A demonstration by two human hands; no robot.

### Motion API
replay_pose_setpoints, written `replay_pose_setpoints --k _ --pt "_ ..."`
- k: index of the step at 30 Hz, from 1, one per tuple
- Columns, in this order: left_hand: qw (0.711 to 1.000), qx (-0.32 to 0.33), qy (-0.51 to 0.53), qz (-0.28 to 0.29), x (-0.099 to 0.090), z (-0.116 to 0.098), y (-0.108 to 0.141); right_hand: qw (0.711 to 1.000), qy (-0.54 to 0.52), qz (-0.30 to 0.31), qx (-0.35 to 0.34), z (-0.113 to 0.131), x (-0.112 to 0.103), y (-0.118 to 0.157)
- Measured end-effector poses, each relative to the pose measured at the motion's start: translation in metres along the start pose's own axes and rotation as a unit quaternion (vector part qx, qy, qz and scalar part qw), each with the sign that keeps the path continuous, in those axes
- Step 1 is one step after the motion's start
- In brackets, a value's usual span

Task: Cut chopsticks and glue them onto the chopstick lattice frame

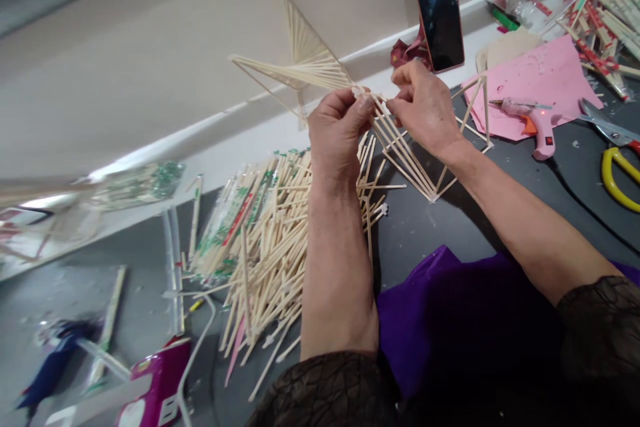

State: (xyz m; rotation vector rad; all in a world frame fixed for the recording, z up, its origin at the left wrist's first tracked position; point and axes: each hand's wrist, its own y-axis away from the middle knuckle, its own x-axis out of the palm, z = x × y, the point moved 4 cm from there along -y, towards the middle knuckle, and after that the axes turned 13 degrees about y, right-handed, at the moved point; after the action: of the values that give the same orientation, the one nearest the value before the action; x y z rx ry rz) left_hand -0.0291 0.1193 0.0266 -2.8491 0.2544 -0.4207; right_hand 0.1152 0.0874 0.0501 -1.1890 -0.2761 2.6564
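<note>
The person's dark sleeves [330,393] are cut off at the bottom edge, and a purple cloth [405,313] sinks into deep shadow between them. At lower left a magenta package [167,373] runs out of the frame; beyond it lies a dark-blue tool [55,360], too blurred to name surely. The left forearm covers part of a heap of bare chopsticks [270,273] on the grey tabletop [500,193]; behind the heap lie chopsticks in printed wrappers [237,220], their lettering unreadable.

Over the far part of the tabletop, the left hand [337,117] pinches a joint of a chopstick frame [406,150] between thumb and fingers, hiding most of that joint. The right hand [425,107] has its fingers bent at the sticks just beside; whether it grips one cannot be told. One fan of sticks rises beyond the left hand, another slants down toward the tabletop, and the right hand and forearm hide where the angular part at right connects.

To the right, scissors [607,125] lose part of their handles to the picture edge. A pink glue gun [543,123] lies partly on a pink sheet [550,73]. Farther back, a smartphone [439,13] stands upright, its screen dark apart from a glare spot, and red-wrapped chopsticks [593,27] blur together in the corner.
</note>
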Motion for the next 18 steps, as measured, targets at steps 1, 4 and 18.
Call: replay_pose_setpoints --k 1,4,18 --pt "1.0 0.0 -0.002 0.0 -0.0004 0.0002 -0.0001 1.0 -0.005 0.002 0.002 -0.0004 0.0002 -0.0001" --pt "1.0 0.006 -0.01 0.004 -0.0014 0.0003 -0.0004 1.0 0.002 0.008 -0.03 0.0014 -0.0008 0.0011" --pt "1.0 0.002 0.001 0.009 -0.0023 0.0015 -0.0012 0.997 0.021 0.004 -0.07 0.0052 -0.0037 0.0034"
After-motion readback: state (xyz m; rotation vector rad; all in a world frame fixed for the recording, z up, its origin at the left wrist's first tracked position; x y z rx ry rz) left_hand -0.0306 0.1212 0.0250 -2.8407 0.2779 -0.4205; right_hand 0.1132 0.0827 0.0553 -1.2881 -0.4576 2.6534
